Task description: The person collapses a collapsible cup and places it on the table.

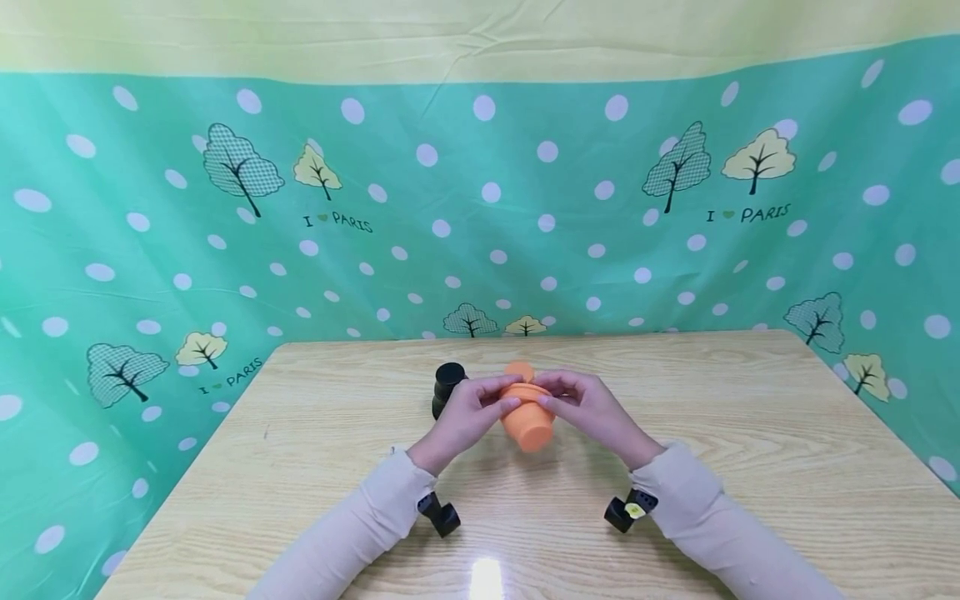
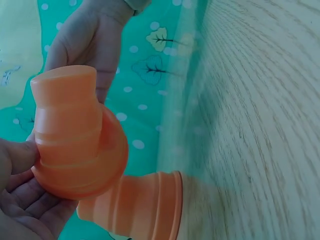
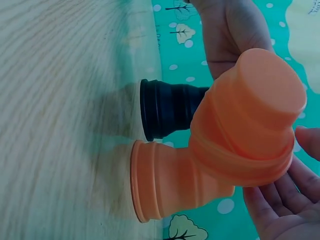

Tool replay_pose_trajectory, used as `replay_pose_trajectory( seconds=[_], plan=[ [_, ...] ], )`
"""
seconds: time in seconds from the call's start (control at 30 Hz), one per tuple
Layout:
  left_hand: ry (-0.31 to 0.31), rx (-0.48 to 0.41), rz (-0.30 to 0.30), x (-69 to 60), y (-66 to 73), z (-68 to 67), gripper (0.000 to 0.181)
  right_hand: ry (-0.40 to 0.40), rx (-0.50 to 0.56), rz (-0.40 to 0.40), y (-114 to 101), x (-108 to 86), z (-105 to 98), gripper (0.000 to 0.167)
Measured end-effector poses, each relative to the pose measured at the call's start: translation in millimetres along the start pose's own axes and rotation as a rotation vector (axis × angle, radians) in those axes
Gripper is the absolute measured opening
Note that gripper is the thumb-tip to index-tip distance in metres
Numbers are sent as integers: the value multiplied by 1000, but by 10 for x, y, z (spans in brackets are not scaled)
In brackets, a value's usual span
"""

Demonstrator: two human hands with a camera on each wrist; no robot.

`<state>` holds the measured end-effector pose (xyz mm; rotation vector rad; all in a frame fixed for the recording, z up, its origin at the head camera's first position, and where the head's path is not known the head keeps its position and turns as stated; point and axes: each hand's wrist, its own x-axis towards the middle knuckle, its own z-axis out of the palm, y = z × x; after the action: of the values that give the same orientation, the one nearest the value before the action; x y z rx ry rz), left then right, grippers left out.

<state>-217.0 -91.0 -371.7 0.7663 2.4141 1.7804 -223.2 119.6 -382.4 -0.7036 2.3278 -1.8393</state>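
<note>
An orange collapsible cup (image 1: pixel 529 423) is held above the table, tilted, its narrow base toward me and its rim away. My left hand (image 1: pixel 467 414) pinches the left side of the rim between thumb and fingers. On the opposite side, my right hand (image 1: pixel 592 407) grips the same rim. The right wrist view shows the ribbed wall of this cup (image 3: pixel 240 135) slanted and partly folded. Behind it a second orange cup (image 3: pixel 172 180) stands upside down on the table, mostly hidden in the head view. A black cup (image 1: pixel 449 377), also upside down, stands beside my left hand.
The wooden table (image 1: pixel 322 467) reaches back to a green dotted curtain (image 1: pixel 517 200) hanging behind it and at both sides. Black wrist cameras (image 1: pixel 630 510) hang beneath both wrists, close above the tabletop.
</note>
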Motion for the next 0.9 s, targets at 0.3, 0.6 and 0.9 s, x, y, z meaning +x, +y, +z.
replay_pose_trajectory(
  seconds=[0.3,0.6,0.9],
  plan=[
    [-13,105,82,46,-171,37,37,-52,-21,24,-4,-21,4,35],
    [-4,151,87,52,-154,49,35,-84,-1,56,23,-12,-5,37],
    [-13,55,67,47,-126,17,37,-59,10,53,0,-26,4,33]
  ],
)
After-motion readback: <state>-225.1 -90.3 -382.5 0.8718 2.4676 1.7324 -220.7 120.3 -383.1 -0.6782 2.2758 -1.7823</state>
